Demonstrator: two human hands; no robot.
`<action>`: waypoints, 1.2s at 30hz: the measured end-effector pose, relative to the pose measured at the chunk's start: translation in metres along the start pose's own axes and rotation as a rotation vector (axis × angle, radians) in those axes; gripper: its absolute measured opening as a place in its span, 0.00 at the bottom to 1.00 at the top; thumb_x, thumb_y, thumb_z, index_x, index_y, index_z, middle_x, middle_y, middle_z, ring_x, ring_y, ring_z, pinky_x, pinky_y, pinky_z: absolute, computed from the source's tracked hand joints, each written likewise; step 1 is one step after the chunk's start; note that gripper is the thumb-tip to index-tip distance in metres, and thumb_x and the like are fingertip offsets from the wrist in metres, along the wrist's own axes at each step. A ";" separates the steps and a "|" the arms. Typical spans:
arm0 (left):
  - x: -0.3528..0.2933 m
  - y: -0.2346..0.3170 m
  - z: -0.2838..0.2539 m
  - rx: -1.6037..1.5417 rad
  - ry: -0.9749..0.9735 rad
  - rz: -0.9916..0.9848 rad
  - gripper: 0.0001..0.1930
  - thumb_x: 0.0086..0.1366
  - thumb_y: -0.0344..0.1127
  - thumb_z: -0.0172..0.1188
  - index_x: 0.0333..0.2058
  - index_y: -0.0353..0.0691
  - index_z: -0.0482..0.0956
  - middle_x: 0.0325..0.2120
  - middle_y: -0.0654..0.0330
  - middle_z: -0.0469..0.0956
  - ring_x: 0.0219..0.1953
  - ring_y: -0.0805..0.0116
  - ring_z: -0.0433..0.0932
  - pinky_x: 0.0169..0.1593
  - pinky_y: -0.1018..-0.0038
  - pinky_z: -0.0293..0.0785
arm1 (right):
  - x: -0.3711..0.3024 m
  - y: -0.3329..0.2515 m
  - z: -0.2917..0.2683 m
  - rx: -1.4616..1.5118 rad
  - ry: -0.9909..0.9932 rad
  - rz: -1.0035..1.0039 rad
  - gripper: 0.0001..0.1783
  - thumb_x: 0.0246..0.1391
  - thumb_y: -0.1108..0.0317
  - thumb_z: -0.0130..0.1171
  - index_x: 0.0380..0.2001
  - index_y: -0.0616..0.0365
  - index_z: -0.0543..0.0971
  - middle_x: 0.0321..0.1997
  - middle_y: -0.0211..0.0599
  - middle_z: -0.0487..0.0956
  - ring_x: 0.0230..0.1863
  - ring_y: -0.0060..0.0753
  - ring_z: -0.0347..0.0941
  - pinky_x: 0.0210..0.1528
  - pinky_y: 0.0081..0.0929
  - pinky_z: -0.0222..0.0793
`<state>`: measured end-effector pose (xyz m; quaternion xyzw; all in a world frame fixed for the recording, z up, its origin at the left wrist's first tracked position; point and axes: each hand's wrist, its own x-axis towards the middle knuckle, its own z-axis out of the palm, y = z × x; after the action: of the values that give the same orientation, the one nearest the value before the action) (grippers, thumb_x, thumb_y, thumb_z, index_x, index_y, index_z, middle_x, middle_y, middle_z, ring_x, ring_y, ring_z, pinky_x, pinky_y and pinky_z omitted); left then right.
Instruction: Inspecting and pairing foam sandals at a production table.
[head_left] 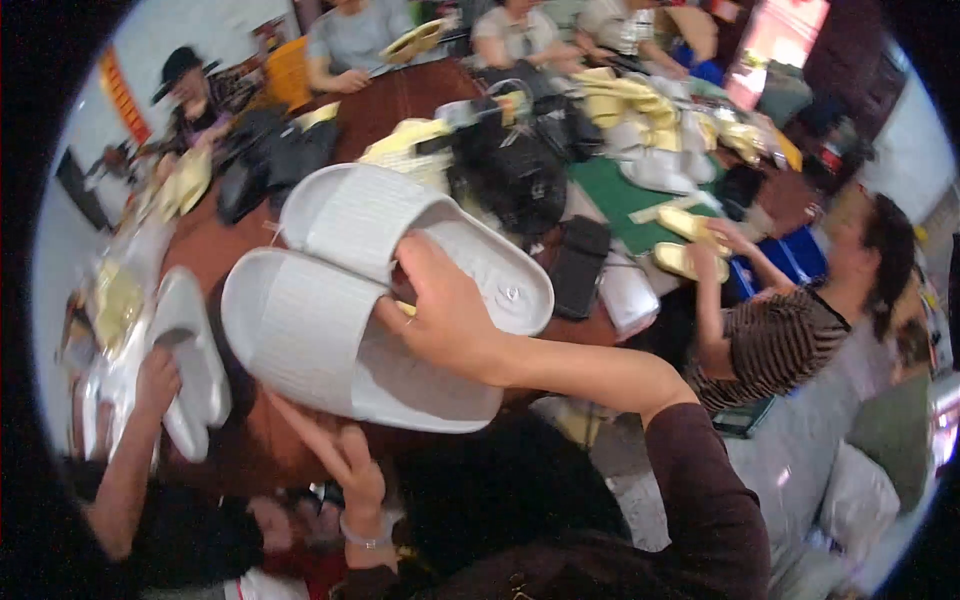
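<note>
A pair of pale grey slide slippers (300, 318) is held up side by side over the table, in the middle of the view. My right hand (445, 315) grips them where they meet, its fingers hooked at the strap openings. The ribbed straps lie toward the left, the open heels toward the right. Just below the nearer slipper, my left hand (355, 475) has a bracelet at the wrist and stretched fingers, with nothing seen in it. Whether its fingertips touch the slipper's underside, I cannot tell.
On the left, a co-worker's hand (158, 383) is on another grey slipper pair (190, 350). A person in stripes (780, 340) at right handles yellow slippers (690, 260). Black bags (515, 175), a green mat (620, 205) and piled slippers crowd the brown table (400, 90), with several people beyond.
</note>
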<state>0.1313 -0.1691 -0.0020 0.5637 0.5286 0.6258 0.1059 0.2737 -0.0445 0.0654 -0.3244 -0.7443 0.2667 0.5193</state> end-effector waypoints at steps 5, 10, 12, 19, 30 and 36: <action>0.011 -0.046 -0.055 0.097 0.018 -0.193 0.30 0.66 0.32 0.52 0.64 0.33 0.54 0.63 0.48 0.55 0.64 0.56 0.56 0.64 0.64 0.53 | -0.003 0.026 0.064 0.114 -0.187 0.136 0.21 0.48 0.66 0.61 0.43 0.63 0.67 0.42 0.52 0.70 0.42 0.54 0.70 0.43 0.41 0.68; 0.008 -0.043 -0.067 0.512 -0.058 -0.175 0.21 0.63 0.31 0.56 0.55 0.35 0.70 0.62 0.49 0.58 0.65 0.51 0.57 0.65 0.63 0.52 | 0.010 0.077 0.042 0.050 -0.505 0.132 0.21 0.48 0.69 0.63 0.48 0.58 0.75 0.44 0.42 0.72 0.37 0.33 0.74 0.42 0.27 0.72; 0.025 -0.042 -0.061 0.530 -0.130 -0.053 0.16 0.62 0.31 0.57 0.49 0.36 0.75 0.58 0.51 0.65 0.63 0.51 0.59 0.65 0.61 0.54 | 0.025 0.074 0.013 -0.016 -0.534 0.288 0.17 0.49 0.68 0.63 0.45 0.56 0.77 0.42 0.38 0.75 0.36 0.28 0.74 0.42 0.26 0.72; 0.126 -0.039 -0.010 0.759 -0.568 0.282 0.25 0.60 0.40 0.61 0.54 0.36 0.71 0.60 0.45 0.61 0.65 0.47 0.55 0.65 0.58 0.52 | 0.027 0.101 0.035 -0.234 -0.371 0.139 0.13 0.54 0.57 0.55 0.34 0.54 0.79 0.34 0.43 0.80 0.36 0.41 0.77 0.39 0.35 0.71; 0.157 -0.082 0.017 0.756 -0.846 -0.053 0.40 0.55 0.45 0.63 0.63 0.40 0.56 0.60 0.42 0.60 0.62 0.45 0.60 0.60 0.56 0.60 | 0.008 0.116 0.039 -0.224 -0.176 -0.021 0.12 0.56 0.57 0.52 0.29 0.52 0.76 0.26 0.39 0.79 0.29 0.48 0.76 0.30 0.43 0.70; 0.152 -0.079 0.017 0.902 -0.836 -0.074 0.39 0.58 0.45 0.59 0.65 0.43 0.54 0.60 0.42 0.60 0.60 0.44 0.63 0.58 0.54 0.61 | 0.004 0.114 0.039 -0.296 -0.498 0.040 0.12 0.53 0.58 0.55 0.26 0.54 0.75 0.25 0.41 0.78 0.29 0.48 0.76 0.31 0.43 0.70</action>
<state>0.0561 -0.0160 0.0235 0.7319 0.6742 0.0626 0.0770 0.2587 0.0300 -0.0278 -0.3357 -0.8733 0.2365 0.2622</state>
